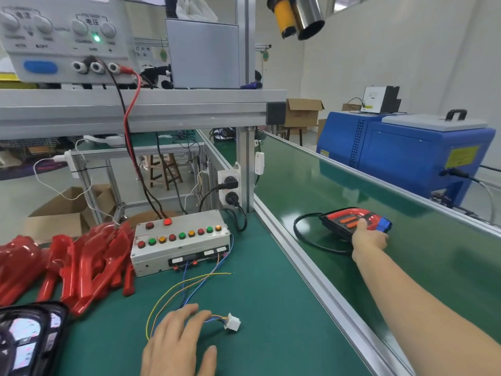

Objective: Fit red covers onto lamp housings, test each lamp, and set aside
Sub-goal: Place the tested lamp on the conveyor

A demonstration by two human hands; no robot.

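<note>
My right hand point(369, 238) reaches out over the green conveyor belt point(311, 180) and grips an assembled lamp point(349, 219), a black housing with a red cover and a black cable looped beside it. My left hand point(179, 346) lies flat and relaxed on the green bench mat, fingers over the coloured test wires, next to their white connector point(232, 322). A pile of loose red covers point(81, 264) lies at the left. An uncovered black lamp housing point(27, 337) shows at the bottom left corner. The grey test box point(181, 248) with several coloured buttons stands behind my left hand.
An aluminium rail point(306, 270) separates the bench from the conveyor. A power supply point(62, 39) with red and black leads sits on the upper shelf. A blue machine point(406, 153) stands beyond the belt. Cardboard boxes point(62, 210) sit on the floor at left.
</note>
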